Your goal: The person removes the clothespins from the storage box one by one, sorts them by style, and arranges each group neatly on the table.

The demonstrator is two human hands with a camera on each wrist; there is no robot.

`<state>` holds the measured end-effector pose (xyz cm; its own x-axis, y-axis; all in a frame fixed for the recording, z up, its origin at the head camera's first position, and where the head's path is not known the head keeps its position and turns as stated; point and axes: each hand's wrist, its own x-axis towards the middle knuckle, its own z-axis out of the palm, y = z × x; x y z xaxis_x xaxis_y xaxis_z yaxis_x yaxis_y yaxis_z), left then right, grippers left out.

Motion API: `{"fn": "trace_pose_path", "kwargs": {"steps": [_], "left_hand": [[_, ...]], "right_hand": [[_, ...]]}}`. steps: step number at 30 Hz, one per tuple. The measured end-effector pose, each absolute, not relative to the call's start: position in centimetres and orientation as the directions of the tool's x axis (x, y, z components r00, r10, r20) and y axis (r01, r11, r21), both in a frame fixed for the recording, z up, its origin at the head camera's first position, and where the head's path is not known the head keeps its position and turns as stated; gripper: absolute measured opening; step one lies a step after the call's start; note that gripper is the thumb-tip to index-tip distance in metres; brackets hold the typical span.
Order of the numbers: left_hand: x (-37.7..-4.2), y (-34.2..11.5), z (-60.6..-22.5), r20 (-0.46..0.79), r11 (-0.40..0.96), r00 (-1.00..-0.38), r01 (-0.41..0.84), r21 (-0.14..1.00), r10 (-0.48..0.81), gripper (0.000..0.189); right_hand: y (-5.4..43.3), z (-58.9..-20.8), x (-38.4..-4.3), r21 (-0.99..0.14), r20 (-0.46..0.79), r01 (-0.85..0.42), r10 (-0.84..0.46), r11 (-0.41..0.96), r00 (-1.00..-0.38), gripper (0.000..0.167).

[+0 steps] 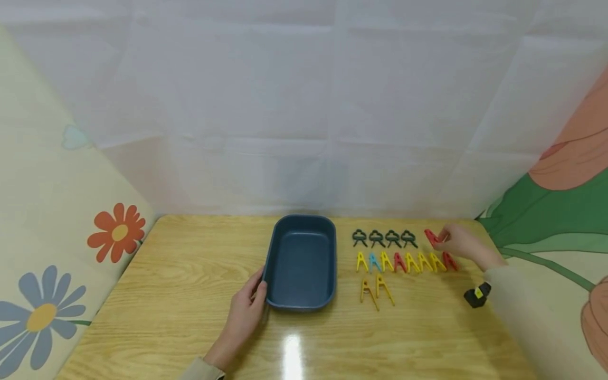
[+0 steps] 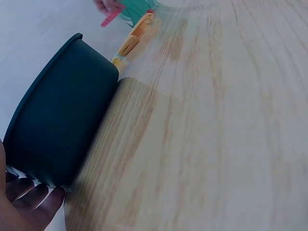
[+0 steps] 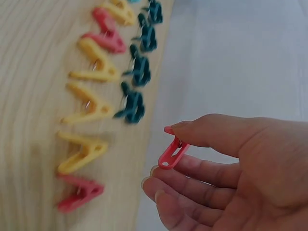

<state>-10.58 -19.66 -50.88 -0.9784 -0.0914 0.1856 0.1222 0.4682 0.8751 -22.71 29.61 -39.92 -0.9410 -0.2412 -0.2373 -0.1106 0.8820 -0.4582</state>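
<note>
My left hand (image 1: 248, 305) holds the near left side of a dark blue rectangular tub (image 1: 304, 308), its thumb near the rim. In the left wrist view the fingers (image 2: 33, 199) lie against the tub's outer wall. Toward the far right of the table, my right hand (image 1: 459, 241) pinches a red clothespin (image 3: 173, 153) between thumb and fingers. That clothespin is raised past the right end of a row of dark green clips (image 1: 391, 237). Below them runs a row of yellow, red and blue clothespins, with a red clothespin (image 1: 449, 261) at its right end.
Two larger orange-yellow clothespins, one a bit right of the other (image 1: 385, 288), lie nearest me, right of the tub. A small black object with a yellow mark (image 1: 477, 295) is by the right sleeve. A white sheet (image 1: 256, 105) hangs behind the wooden table (image 1: 190, 274).
</note>
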Motion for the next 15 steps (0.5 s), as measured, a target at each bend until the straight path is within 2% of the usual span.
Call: {"fn": "trace_pose_path", "kwargs": {"steps": [8, 15], "left_hand": [[-10.5, -19.7, -50.9, 0.188, 0.465, -0.978, 0.124, 0.877, -0.094, 0.043], [-10.6, -19.8, -50.9, 0.193, 0.48, -0.977, 0.125, 0.868, -0.093, 0.043]], "right_hand": [[33.0, -41.6, -22.8, -0.402, -0.226, -0.075, -0.179, 0.913, -0.958, 0.03], [35.1, -43.2, -22.3, -0.414, -0.24, -0.034, -0.145, 0.91, -0.96, 0.037]]}}
